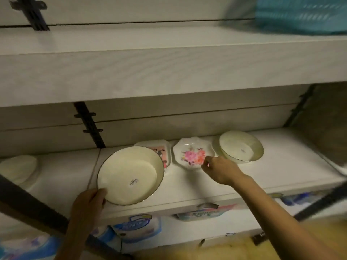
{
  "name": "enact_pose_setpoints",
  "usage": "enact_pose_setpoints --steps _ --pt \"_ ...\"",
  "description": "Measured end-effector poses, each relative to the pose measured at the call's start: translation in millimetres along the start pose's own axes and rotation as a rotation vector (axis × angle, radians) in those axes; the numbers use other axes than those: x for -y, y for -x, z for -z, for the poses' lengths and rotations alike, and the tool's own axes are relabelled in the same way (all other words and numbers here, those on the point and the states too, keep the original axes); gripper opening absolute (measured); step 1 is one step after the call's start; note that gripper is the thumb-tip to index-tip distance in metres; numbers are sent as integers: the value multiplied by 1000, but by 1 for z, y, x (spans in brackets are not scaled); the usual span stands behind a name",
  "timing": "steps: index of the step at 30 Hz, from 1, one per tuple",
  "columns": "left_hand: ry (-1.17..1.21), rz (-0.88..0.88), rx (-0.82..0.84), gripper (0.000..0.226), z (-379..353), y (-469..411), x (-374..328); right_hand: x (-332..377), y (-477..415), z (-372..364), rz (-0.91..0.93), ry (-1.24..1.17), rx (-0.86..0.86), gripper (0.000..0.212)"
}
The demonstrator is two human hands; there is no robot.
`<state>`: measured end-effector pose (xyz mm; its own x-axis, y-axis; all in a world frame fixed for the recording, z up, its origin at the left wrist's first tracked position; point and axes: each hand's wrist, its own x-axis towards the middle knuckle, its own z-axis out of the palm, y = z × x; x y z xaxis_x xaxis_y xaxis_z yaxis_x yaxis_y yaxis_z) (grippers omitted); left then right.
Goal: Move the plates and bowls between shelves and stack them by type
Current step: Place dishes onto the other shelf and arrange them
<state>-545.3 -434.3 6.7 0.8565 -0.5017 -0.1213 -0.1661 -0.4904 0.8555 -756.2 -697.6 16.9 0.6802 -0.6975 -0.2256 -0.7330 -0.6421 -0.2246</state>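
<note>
- Gripping the near rim of a cream bowl [129, 175], our left hand [88, 203] comes up from the lower left, with the thumb over the rim's inner side and the fingers curled beneath.
- The bowl faces us at the front of the middle shelf [281, 166], a small label showing inside it. We cannot tell whether it rests on the board or is lifted clear.
- Our right hand [219, 169] stretches in from the lower right on a long, straight arm. Its thumb and forefinger pinch the near right rim of a scalloped floral dish [193, 153].
- That dish sits on the shelf just right of the held bowl, between our two hands.
- A second cream bowl [241, 146] stands just beyond the right hand, close beside the floral dish.
- A rectangular dish [159, 147] with a pink picture lies behind the held bowl, partly hidden by it.
- A pale dish [17, 167], blurred, sits at the shelf's far left.
- A black bracket [90, 124] runs up the back wall to the upper shelf [169, 72], and blue-and-white packages [137, 228] show below.
</note>
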Motion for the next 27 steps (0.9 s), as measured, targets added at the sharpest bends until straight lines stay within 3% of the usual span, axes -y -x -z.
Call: enact_pose_setpoints --steps 7,11,18,22,27 --pt "-54 -135 83 41 -83 2 -51 -90 50 28 -114 73 16 36" --pt "-24 -112 106 32 -137 4 -76 -148 58 41 -132 117 22 36" --pt "-20 -61 89 37 -234 24 -127 -239 64 76 -47 177 31 37" --pt "-3 -17 90 24 -280 23 -151 -272 63 86 -22 182 82 38" --pt "-152 0 98 27 -321 7 -172 -293 59 91 3 163 112 38"
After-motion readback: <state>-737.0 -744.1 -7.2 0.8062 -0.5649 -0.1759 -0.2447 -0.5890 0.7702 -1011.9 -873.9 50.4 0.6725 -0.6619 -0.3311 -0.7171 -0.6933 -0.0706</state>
